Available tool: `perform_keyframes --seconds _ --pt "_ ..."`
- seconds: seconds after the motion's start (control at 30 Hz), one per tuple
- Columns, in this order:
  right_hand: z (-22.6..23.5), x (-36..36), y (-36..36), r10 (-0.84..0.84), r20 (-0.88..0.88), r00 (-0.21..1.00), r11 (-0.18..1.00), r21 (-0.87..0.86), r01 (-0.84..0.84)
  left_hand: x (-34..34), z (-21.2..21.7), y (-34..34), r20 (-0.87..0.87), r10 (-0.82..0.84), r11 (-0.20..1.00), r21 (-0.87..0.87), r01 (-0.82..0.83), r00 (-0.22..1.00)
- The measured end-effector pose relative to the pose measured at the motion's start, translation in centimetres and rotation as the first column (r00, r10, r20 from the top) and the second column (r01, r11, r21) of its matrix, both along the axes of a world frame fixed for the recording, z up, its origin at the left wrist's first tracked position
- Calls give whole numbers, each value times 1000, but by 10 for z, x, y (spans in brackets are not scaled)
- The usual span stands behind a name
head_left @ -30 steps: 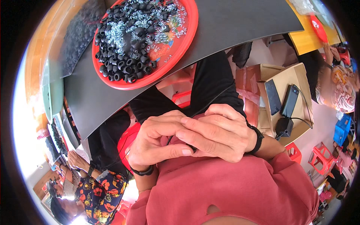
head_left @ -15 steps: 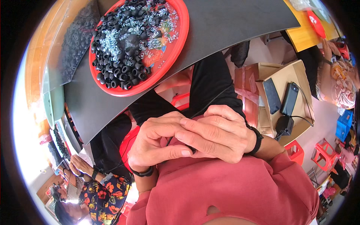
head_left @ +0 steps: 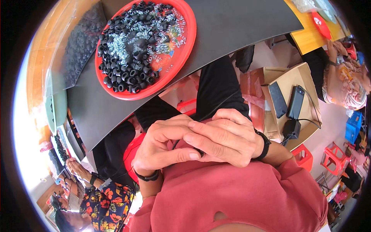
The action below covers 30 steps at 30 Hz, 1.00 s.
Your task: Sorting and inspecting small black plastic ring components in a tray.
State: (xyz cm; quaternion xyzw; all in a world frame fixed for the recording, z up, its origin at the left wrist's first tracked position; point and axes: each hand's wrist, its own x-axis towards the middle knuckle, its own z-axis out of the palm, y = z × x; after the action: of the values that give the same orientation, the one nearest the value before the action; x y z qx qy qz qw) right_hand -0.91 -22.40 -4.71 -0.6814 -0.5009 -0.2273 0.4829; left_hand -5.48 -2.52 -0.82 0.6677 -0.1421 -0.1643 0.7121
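Note:
Close in front of my red top, my left hand (head_left: 164, 145) and my right hand (head_left: 228, 141) are closed together, fingers overlapping. A small black part (head_left: 199, 151) shows between my left thumb tip and my right fingers. Most of it is hidden, so its exact shape is unclear. Beyond my hands, on the dark table, a red oval tray (head_left: 189, 46) holds a heap of hollow black caps (head_left: 125, 79). Small metal springs (head_left: 118, 48) lie on top of the caps and along the tray's right side.
A clear bag of dark parts (head_left: 83, 46) stands left of the tray. At right, an open cardboard box (head_left: 309, 71) contains a black power bank or adapter (head_left: 296, 101) with cables. Co-workers sit at the left and far right, near red stools (head_left: 335, 159).
My hands stay together in nearly the same place, with slightly more of the black part showing. The tray and table sit a little differently in view. The left co-worker's hands have shifted.

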Motion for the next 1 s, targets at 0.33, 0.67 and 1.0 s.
perform_keyframes --seconds 0.33,0.67,1.0 --pt "4 -8 14 21 40 999 999 -48 -19 -18 -3 13 37 53 998 28 -55 998" --pt "11 -16 20 42 39 998 989 -142 -36 -27 -4 19 50 85 996 -22 -84 995" --pt "11 -17 32 73 47 996 978 -201 -62 -32 -14 31 67 119 991 -75 -114 991"
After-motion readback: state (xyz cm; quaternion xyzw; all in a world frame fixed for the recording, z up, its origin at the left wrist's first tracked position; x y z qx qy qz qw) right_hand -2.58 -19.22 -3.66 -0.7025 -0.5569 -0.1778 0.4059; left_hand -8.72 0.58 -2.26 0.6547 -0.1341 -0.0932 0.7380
